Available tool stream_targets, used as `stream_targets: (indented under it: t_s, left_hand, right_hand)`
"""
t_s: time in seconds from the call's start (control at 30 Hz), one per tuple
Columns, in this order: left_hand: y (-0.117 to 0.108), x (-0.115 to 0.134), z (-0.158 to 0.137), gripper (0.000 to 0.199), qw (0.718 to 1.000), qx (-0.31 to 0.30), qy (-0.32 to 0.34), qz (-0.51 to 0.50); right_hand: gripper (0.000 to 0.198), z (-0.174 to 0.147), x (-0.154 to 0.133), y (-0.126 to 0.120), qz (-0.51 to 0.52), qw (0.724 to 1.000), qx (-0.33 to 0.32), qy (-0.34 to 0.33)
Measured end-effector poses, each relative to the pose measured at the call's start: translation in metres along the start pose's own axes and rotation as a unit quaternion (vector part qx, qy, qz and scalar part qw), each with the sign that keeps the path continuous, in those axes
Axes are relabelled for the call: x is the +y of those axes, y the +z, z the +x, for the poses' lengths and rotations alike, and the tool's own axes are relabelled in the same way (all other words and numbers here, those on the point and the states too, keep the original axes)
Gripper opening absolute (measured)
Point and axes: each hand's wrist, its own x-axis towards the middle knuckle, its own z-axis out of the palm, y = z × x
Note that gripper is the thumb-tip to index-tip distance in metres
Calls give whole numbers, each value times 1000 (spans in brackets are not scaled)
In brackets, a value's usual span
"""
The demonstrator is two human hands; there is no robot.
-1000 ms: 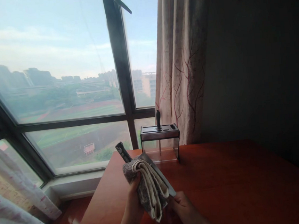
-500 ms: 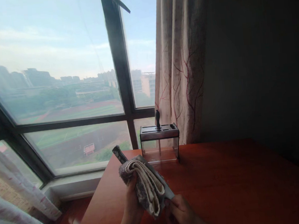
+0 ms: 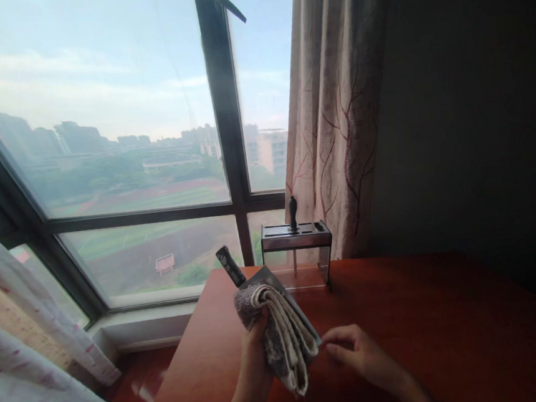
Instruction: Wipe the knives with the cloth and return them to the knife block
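My left hand (image 3: 257, 346) is closed around a folded grey-and-white towel (image 3: 287, 343), with its thumb on the front. A cleaver (image 3: 272, 282) lies behind the towel, its broad grey blade slanting down to the right and its dark handle (image 3: 230, 267) sticking out at the upper left. My right hand (image 3: 356, 349) has its thumb and forefinger drawn together at the blade's lower right corner. A clear-sided knife block (image 3: 296, 242) stands beyond the hands, with one dark-handled knife (image 3: 293, 212) upright in it.
The reddish-brown table (image 3: 413, 313) extends to the right. Behind the knife block are a window frame (image 3: 224, 104) and a patterned curtain (image 3: 332, 133). Another light curtain (image 3: 33, 365) hangs at the lower left beside the low sill.
My right hand has shifted right and slightly up, with its fingertips now at the blade's corner. The towel and cleaver appear further right as the whole view shifts.
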Motion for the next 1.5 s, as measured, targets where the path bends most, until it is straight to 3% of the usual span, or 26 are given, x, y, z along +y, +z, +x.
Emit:
stream_targets:
  t_s: [0.13, 0.23, 0.33, 0.43, 0.53, 0.63, 0.77, 0.87, 1.1, 1.3, 1.5]
  left_hand:
    - [-3, -2, 3, 41, 1000, -17, 17, 13]
    - [-4, -6, 3, 43, 998, -20, 37, 56]
    - [-6, -8, 5, 45, 990, -28, 72, 117]
    - [-9, -8, 9, 47, 979, -38, 96, 177]
    - [-11, -8, 10, 46, 967, -57, 113, 220]
    - [-10, -8, 8, 42, 953, -77, 135, 258]
    - [-4, -5, 1, 38, 940, -102, 163, 281]
    - [0, -2, -3, 34, 938, -121, 170, 277]
    - [-3, 4, -2, 29, 950, -74, 164, 256]
    - [-2, 6, -1, 34, 953, -59, 168, 244]
    - [4, -2, -6, 25, 919, -82, 221, 315]
  right_hand:
    - [33, 12, -24, -34, -68, 989, 122, -38]
    - [36, 33, -66, -37, -142, 971, 177, -74]
    - [38, 58, -116, -20, -279, 927, 211, -137]
    - [50, 83, -155, 8, -357, 895, 185, -191]
    - [64, 104, -175, 31, -419, 871, 148, -209]
    - [73, 120, -180, 42, -475, 858, 121, -156]
    - [50, 129, -179, 43, -505, 851, 53, -130]
    - [37, 124, -179, 45, -516, 847, 43, -123]
    - [33, 108, -173, 64, -524, 845, 7, -104]
    - [32, 99, -169, 64, -483, 863, 22, -147]
    - [28, 103, -183, 40, -422, 872, 104, -228]
